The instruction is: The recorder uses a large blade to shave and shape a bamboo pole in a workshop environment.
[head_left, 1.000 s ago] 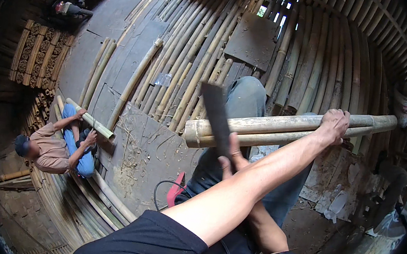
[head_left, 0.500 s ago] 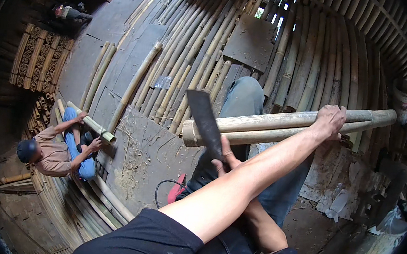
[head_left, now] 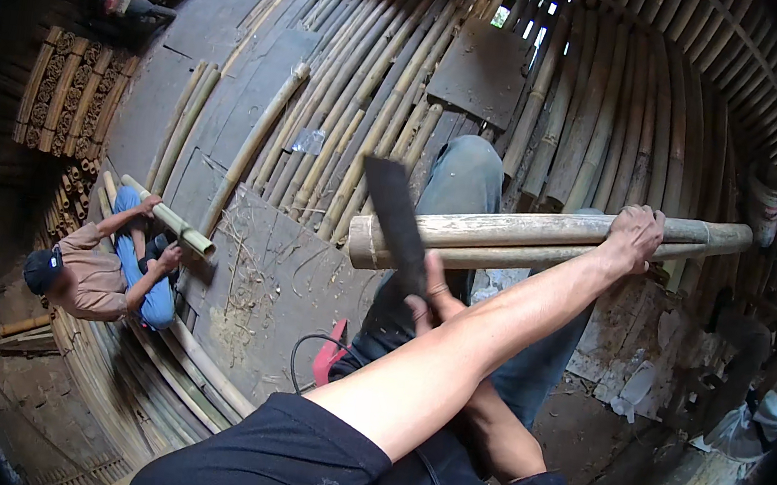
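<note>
My left hand (head_left: 633,238) is closed over the top of two long pale bamboo poles (head_left: 522,238) lying side by side across my lap, grip pinning them so they don't roll. Cut ends sit well left of that grip. My right hand (head_left: 430,296) is wrapped round the handle of one dark flat-bladed chopping knife (head_left: 395,210), blade raised just beside the pole ends, prob. to line up on them. Further left, a co-worker in a cap (head_left: 87,272) holds one short bamboo piece (head_left: 169,218) w/ both hands. Bamboo floor (head_left: 356,97) beyond.
</note>
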Demonstrator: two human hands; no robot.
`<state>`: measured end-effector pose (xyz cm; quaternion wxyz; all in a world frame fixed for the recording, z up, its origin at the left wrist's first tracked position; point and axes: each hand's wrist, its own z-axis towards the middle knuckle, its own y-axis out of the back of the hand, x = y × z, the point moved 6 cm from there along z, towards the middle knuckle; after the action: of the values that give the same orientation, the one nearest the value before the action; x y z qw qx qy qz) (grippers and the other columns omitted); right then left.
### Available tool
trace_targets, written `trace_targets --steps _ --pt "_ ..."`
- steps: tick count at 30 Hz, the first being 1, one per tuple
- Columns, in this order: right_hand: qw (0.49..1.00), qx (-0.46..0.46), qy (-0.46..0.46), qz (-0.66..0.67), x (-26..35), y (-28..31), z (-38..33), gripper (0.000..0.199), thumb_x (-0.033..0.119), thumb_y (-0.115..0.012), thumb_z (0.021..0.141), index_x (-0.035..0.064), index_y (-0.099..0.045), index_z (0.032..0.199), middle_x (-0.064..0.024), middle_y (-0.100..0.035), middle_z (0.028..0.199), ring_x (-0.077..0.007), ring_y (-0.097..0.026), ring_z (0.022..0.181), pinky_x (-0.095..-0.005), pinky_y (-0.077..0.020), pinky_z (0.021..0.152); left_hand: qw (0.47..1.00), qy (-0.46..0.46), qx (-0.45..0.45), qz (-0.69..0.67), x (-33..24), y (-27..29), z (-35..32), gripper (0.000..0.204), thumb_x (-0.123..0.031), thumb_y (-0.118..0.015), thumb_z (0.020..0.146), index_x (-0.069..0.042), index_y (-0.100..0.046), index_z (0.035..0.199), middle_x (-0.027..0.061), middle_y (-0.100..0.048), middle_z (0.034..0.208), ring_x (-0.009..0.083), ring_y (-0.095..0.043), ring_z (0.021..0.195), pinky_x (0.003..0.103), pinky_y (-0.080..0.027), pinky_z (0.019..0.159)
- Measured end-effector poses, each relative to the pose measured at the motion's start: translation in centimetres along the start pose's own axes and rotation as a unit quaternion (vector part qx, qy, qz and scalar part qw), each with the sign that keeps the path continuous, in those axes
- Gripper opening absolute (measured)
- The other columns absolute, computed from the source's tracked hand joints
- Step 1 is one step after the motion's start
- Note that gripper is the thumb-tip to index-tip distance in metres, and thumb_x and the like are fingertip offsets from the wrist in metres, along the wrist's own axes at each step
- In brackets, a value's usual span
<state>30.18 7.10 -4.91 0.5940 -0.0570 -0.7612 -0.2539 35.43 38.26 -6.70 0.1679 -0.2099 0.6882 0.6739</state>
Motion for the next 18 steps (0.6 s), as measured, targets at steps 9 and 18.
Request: trace_targets --steps 9,18 --pt "0.859 -0.338 -0.026 -0.385 -11.1 20.5 5.6 0.04 0.018 -0.063 0.096 0.009 -0.055 0.134 -0.0152 -0.072 0.107 -0.0257 -0.07 0.093 -0.0364 -0.0591 0.083 0.948 0.016 -0.285 0.138 -1.8 0.0 -2.1 0.058 -0.034 -0.078 0.079 -0.009 -0.068 0.13 0.0192 -0.072 0.11 0.0331 -0.073 0.101 0.045 -0.056 0.085" --pt "0.713 -0.461 -0.068 -0.524 -13.4 30.2 6.7 0.024 0.016 -0.058 0.097 0.0033 -0.059 0.117 -0.0147 -0.071 0.105 -0.0283 -0.071 0.093 -0.0345 -0.0585 0.079 0.916 0.003 -0.36 0.178 -2.1 0.8 -2.9 0.031 -0.031 -0.062 0.09 -0.01 -0.069 0.111 0.0118 -0.066 0.096 0.0277 -0.067 0.089 0.042 -0.051 0.067"
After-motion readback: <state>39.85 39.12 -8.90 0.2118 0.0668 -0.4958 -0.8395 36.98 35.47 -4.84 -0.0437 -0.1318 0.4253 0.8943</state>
